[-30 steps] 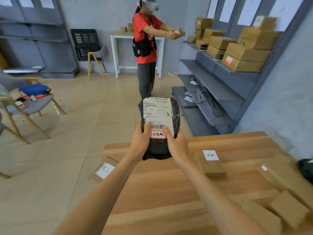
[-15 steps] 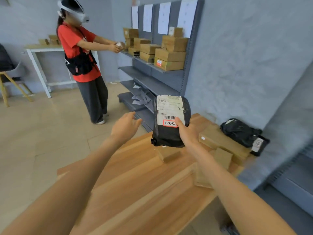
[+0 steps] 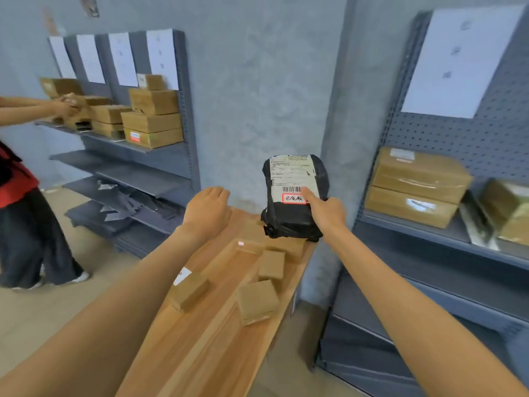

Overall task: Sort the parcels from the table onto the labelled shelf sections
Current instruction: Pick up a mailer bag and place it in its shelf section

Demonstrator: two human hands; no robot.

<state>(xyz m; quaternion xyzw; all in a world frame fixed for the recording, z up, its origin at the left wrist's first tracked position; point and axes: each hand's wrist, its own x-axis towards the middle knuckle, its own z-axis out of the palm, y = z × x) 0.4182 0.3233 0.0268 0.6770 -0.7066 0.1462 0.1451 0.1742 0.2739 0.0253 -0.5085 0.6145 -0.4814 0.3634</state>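
My right hand grips a black plastic parcel with a white shipping label and a red-bordered sticker, held upright over the far end of the wooden table. My thumb lies on the label. My left hand hovers free to the left of the parcel, fingers loosely curled, holding nothing. Several small cardboard parcels lie on the table. A grey shelf unit with a paper label sheet stands to the right. A second shelf unit is at the left.
Large taped cartons sit on the right shelf. Stacked cardboard boxes fill the left shelf's upper level. Another person in a red top stands at far left, hands reaching to that shelf. A grey wall pillar separates the shelves.
My left hand has let go of the black parcel, which my right hand now holds alone. My view has swung right, bringing the right shelf unit into sight.
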